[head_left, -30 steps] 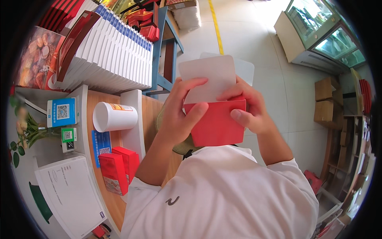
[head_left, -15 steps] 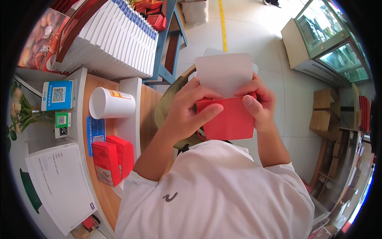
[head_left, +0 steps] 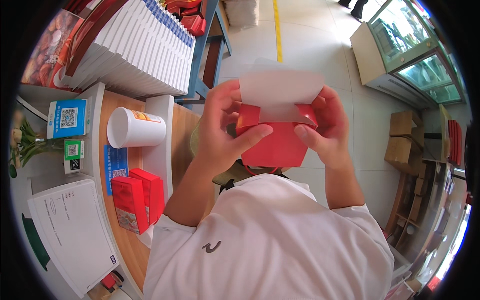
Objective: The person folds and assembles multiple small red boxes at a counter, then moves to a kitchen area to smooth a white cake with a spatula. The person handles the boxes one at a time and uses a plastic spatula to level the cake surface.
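A red folding carton [head_left: 275, 146] is held up in front of my chest, between both hands. Its large lid flap [head_left: 281, 87] stands raised on the far side, with the white inner face showing. Two small red side flaps lean inward over the mouth. My left hand [head_left: 223, 127] grips the left side, its thumb on the near top edge. On the right side my right hand [head_left: 327, 129] holds on in the same way, thumb at the near edge and fingers behind. The fingertips behind the carton are partly hidden. A red cord loop shows below it.
At left, a wooden counter [head_left: 134, 250] carries a white paper tub [head_left: 145, 128] and small red boxes [head_left: 131, 202]. A stack of white boxes [head_left: 145, 47] stands beyond, near a blue frame [head_left: 205, 60]. Brown cartons [head_left: 402, 135] and a glass cabinet [head_left: 400, 35] are at right. A person's legs [head_left: 356, 7] show far off.
The carton's small side flaps now show, folded inward over its mouth. My fingers have moved from inside the mouth to its outer sides. The person's legs have come further into view.
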A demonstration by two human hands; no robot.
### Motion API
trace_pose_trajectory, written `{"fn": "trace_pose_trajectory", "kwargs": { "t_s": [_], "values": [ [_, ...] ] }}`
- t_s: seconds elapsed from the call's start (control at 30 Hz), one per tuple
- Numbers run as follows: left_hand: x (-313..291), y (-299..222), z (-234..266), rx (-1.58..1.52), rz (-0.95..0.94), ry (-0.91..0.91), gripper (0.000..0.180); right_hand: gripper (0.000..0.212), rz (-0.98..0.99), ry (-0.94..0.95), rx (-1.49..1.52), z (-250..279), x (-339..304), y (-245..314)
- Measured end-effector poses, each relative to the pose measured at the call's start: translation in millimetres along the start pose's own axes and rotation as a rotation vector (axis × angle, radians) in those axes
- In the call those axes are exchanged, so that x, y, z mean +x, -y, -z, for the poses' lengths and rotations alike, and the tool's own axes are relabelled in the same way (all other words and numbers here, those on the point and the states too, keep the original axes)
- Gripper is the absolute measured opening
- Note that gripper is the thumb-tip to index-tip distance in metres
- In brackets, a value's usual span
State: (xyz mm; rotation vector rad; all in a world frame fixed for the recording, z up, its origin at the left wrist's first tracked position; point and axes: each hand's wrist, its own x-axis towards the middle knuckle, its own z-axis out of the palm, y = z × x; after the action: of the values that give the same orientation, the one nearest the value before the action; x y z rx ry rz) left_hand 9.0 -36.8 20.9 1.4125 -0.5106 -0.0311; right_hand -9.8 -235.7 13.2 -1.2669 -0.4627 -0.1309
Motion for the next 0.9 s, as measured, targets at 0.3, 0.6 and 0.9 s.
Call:
{"fn": "trace_pose_trajectory", "kwargs": {
  "t_s": [0.3,0.6,0.9],
  "values": [
    [0,8,13,0.113,-0.047,0.191,0.044,0.026,0.023,0.107,-0.048,7,1,-4],
    [-2,-6,11,0.162,0.075,0.264,0.048,0.065,0.03,0.123,-0.181,4,-6,0],
    [12,-22,17,0.326,0.178,0.437,0.037,0.094,-0.362,0.161,-0.368,-2,-14,13]
  ]
}}
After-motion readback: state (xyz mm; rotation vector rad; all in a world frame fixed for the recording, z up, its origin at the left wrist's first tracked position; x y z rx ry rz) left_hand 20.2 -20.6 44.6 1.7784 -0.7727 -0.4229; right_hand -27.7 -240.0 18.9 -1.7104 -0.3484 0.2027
